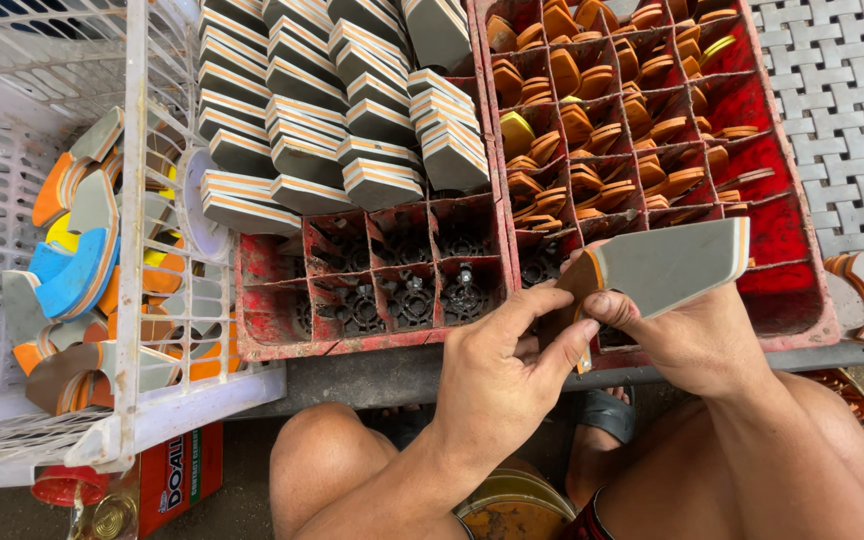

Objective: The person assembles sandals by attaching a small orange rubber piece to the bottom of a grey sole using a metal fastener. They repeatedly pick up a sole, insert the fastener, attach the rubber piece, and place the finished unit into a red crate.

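Note:
My right hand (687, 335) holds a grey wedge-shaped sole piece (667, 265) with orange and white layers along its edge, just above the near rim of the right red crate (802, 320). My left hand (502, 375) pinches a small brown curved piece (564, 305) against the wedge's left end. Both hands hover in front of the two crates, over my bare knees.
The left red crate (262, 340) carries rows of stacked grey wedges (352, 110); its near cells show only dark grating. The right crate holds several brown curved pieces (592, 110). A white wire basket (132, 300) at left contains mixed coloured offcuts. A tin (517, 510) sits between my legs.

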